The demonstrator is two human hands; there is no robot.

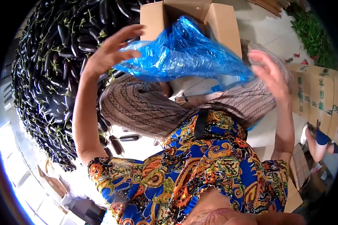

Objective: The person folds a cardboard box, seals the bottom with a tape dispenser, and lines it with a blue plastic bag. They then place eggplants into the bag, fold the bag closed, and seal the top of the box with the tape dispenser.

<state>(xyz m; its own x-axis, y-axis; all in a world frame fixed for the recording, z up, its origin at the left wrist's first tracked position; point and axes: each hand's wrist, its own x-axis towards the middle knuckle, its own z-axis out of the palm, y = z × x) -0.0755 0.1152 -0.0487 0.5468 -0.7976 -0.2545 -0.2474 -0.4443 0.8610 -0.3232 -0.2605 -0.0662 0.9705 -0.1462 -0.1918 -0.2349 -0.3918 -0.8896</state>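
A crumpled blue plastic bag liner (187,56) spreads across the front of an open cardboard box (225,28) and over my lap. To its left, my left hand (110,52) is raised with fingers spread, the thumb tip overlapping the bag's edge in this view. My right hand (268,71) stands at the bag's right end, fingers stretched out and slightly blurred. Neither hand is closed on the plastic. Behind the liner, much of the box's inside is hidden.
A large heap of eggplants (49,86) rises on the left, and a few loose eggplants (128,137) lie near my knee. Green peppers (313,32) are piled at the upper right. Printed cardboard (315,90) stands on the right, with another person's leg (319,146) below it.
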